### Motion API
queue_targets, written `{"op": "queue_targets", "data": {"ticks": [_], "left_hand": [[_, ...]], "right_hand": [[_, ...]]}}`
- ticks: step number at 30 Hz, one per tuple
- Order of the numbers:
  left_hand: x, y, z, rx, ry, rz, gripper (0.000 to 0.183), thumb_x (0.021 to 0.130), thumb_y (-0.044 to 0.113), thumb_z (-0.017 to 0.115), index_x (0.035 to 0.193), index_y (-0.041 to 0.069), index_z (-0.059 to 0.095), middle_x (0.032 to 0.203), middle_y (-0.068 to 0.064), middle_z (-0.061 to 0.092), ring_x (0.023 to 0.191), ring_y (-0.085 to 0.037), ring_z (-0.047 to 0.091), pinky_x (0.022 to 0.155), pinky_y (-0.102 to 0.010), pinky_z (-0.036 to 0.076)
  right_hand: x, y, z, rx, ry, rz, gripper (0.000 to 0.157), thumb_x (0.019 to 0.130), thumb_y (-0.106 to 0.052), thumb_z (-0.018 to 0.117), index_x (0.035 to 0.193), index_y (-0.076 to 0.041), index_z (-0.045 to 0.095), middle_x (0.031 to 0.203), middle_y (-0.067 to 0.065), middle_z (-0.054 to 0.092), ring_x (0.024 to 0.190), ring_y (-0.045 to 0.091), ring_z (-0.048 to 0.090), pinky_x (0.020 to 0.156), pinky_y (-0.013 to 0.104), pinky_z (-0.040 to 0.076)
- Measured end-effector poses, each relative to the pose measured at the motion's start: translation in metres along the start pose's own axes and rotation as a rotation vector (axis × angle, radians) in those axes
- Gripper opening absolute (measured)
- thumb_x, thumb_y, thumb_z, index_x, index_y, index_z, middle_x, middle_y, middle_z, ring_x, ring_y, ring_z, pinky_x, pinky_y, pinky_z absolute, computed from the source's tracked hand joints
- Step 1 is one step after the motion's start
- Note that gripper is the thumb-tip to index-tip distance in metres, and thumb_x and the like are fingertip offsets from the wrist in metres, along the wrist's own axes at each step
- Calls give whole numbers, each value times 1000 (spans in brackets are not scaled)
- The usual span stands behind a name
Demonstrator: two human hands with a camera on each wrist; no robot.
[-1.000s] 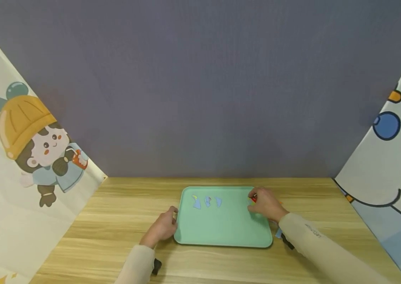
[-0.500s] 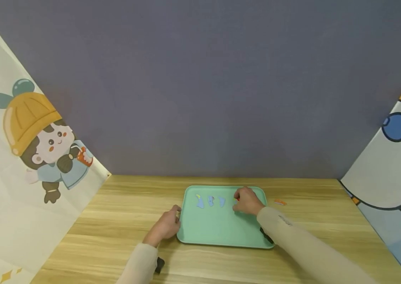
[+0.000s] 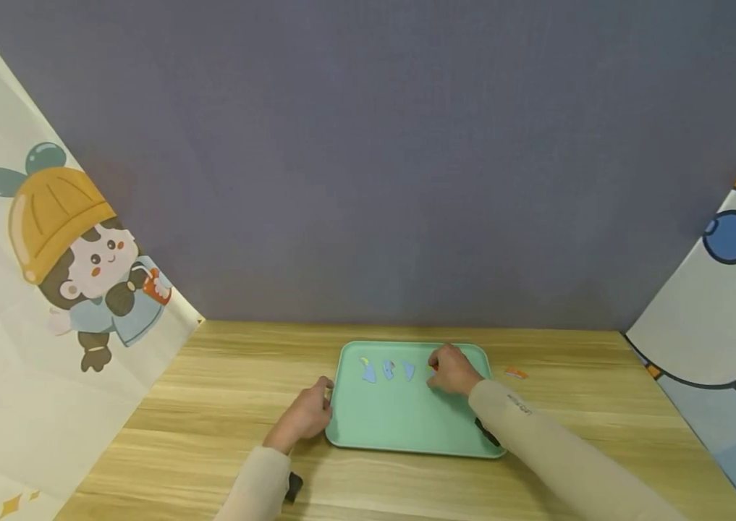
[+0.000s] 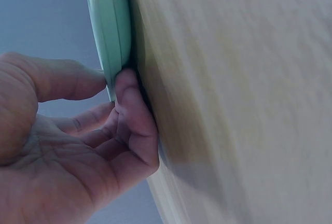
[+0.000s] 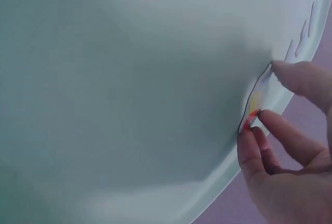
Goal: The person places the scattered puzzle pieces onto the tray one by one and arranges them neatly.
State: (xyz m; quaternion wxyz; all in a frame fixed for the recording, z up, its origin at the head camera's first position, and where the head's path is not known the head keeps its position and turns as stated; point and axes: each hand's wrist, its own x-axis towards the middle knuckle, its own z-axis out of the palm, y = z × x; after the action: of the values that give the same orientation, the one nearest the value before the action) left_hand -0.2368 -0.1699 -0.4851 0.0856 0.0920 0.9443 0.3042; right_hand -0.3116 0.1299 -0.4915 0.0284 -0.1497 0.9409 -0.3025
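Note:
A pale green tray (image 3: 387, 423) lies on the wooden table. My left hand (image 3: 307, 411) grips its left edge; in the left wrist view the thumb (image 4: 72, 81) is on the rim and a curled finger is under it. Over the tray's upper right, my right hand (image 3: 454, 370) pinches a flat puzzle piece (image 5: 254, 102) coloured red, yellow and blue, low against the tray surface. Left of it, three light-blue pieces lie in a row: one with a yellow tip (image 3: 368, 371), one with a small red mark (image 3: 388, 370), and a plain one (image 3: 409, 371).
An orange piece (image 3: 516, 373) lies on the table (image 3: 576, 405) right of the tray. My right sleeve (image 3: 556, 441) covers part of the tray's right side and the table there. A dark grey wall panel (image 3: 368, 181) stands behind the table.
My right hand has moved left, carrying the red piece from the tray's right edge towards the row, then stayed nearly still. The orange piece has come into fuller view. My left hand keeps its grip.

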Motion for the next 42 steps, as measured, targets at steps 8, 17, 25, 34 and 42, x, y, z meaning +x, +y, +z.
{"op": "queue_targets", "data": {"ticks": [8, 17, 25, 34, 42], "left_hand": [[-1, 2, 0, -9, 2, -18, 41, 87, -2, 52, 126, -6, 41, 89, -15, 61, 77, -23, 57, 66, -37, 49], [-1, -1, 2, -1, 6, -10, 41, 87, -2, 52, 127, -5, 41, 86, -11, 60, 72, -20, 54, 63, -34, 48], [-3, -1, 1, -5, 12, 18, 42, 86, -3, 52, 126, -6, 41, 86, -12, 60, 71, -19, 54, 61, -34, 48], [-1, -2, 1, -11, 11, 11, 42, 87, -2, 52, 127, -6, 40, 84, -11, 58, 69, -19, 54, 61, -33, 47], [0, -2, 1, -15, 4, 5, 42, 87, -2, 52, 127, -6, 40, 84, -10, 58, 68, -18, 53, 59, -32, 47]], "right_hand": [[-10, 13, -20, 44, 47, -33, 35, 75, -12, 79, 105, 3, 68, 110, 16, 58, 101, 34, 55, 81, 44, 47], [-36, 42, -53, 112, 25, -13, 36, 82, -8, 71, 114, 7, 61, 117, 22, 51, 98, 34, 53, 77, 42, 48], [-68, 67, -66, 125, 22, -16, 36, 84, -7, 69, 116, 6, 60, 113, 16, 55, 94, 28, 55, 76, 40, 49], [-101, 85, -72, 13, -7, -33, 38, 75, -8, 78, 110, 1, 65, 104, 8, 59, 90, 25, 57, 74, 39, 50], [-117, 89, -69, -24, 11, -68, 30, 71, -8, 81, 98, -3, 67, 91, 2, 60, 82, 21, 58, 70, 35, 50]]}}
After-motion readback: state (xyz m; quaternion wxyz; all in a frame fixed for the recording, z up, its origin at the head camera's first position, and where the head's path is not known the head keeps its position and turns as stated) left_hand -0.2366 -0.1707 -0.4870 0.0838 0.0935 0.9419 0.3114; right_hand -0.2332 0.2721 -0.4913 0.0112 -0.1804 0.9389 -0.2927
